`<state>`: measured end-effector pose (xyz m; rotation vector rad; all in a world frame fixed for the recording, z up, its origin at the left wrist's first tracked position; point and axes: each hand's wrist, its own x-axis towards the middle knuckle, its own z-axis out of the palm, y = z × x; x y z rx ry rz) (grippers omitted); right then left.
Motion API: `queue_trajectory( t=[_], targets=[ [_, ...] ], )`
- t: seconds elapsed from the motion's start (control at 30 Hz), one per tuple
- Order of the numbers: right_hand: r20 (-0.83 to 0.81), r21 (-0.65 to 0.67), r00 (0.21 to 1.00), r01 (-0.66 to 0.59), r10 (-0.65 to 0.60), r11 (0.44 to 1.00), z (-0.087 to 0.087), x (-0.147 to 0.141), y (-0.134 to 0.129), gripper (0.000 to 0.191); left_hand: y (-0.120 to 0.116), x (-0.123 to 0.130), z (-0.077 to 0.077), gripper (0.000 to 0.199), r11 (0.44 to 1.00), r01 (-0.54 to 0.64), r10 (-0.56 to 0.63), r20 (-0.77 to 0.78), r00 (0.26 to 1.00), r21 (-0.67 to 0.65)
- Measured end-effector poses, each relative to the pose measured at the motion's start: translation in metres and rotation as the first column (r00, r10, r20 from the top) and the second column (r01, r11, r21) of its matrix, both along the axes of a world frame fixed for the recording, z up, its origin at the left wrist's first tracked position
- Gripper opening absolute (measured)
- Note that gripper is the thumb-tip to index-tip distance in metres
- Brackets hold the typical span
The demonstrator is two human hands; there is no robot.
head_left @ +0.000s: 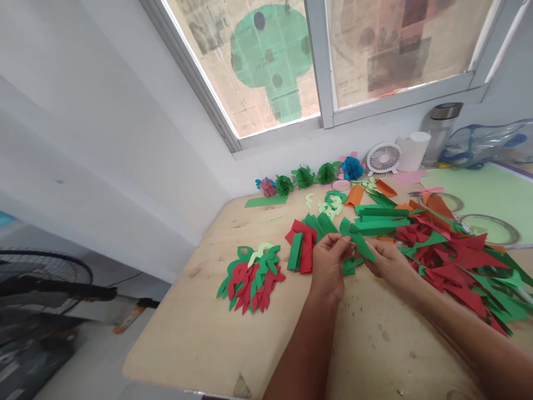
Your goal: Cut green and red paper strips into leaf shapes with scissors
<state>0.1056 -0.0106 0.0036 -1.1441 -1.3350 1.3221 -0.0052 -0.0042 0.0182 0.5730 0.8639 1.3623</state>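
Between my two hands is a folded strip of green paper (363, 248). My left hand (331, 261) pinches its left end, and my right hand (385, 260) grips the lower right end. Just left of my left hand lie folded red papers (308, 253) with a folded green piece (295, 251) on top. More folded green strips (383, 219) are stacked behind my hands. Farther left sits a fanned pile of red and green leaf-shaped cutouts (252, 278), topped by a pale green one.
Red and green paper scraps (453, 266) heap up at the right, beside rolls of tape (493, 229). Along the wall stand paper pompom figures (303, 176), a small white fan (383, 159) and a bottle (441, 133). The table's rounded left edge (166, 311) borders a floor fan (45, 278).
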Motion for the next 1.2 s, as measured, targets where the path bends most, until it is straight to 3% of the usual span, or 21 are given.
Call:
queue_trajectory(
  t=[0.43,0.77,1.2],
  targets=[
    [0.034,-0.025,0.997,-0.069,0.07,0.997,0.008,0.002,-0.003,0.048,0.005,-0.007,-0.002,0.023,1.0,-0.018,0.017,-0.035,0.999,-0.015],
    [0.177,0.117,0.983,-0.071,0.049,0.991,0.004,0.006,0.002,0.048,0.004,-0.009,-0.001,0.016,0.998,-0.063,0.066,-0.134,0.989,0.029],
    [0.13,0.132,0.991,-0.014,-0.003,0.991,-0.007,0.005,0.005,0.044,0.005,-0.008,-0.002,0.019,0.999,-0.047,0.049,-0.136,0.99,0.023]
  ],
)
